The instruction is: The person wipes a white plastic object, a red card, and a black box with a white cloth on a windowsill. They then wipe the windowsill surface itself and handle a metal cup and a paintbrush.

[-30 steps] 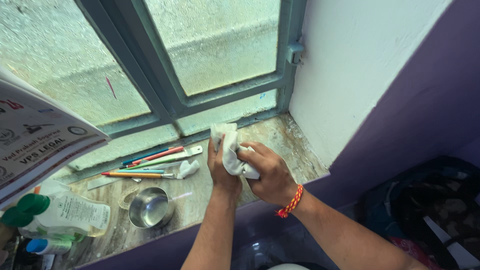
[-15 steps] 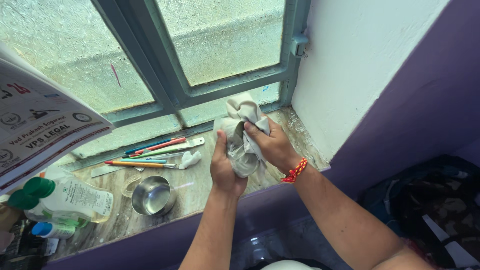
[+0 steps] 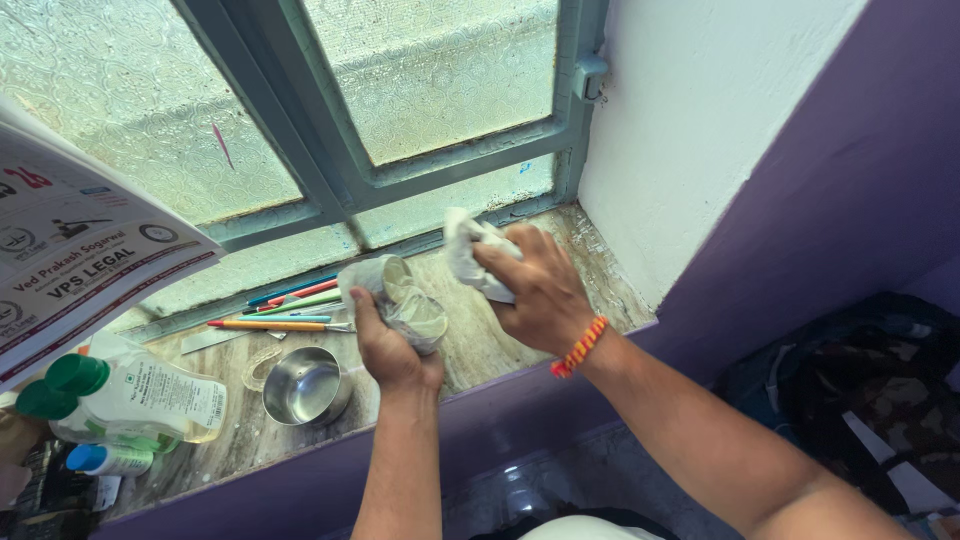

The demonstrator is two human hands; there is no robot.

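Our left hand (image 3: 392, 345) gripping a crumpled clear plastic thing (image 3: 405, 300), hard to make out, above the window sill (image 3: 600, 275) middle, our right hand (image 3: 535, 290) squeezing a white cloth (image 3: 465, 245) partly hidden by fingers, near the sill's right corner

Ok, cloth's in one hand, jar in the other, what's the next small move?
Probably bring the cloth in the right hand back onto the clear jar held by the left hand; they sit apart above the sill.
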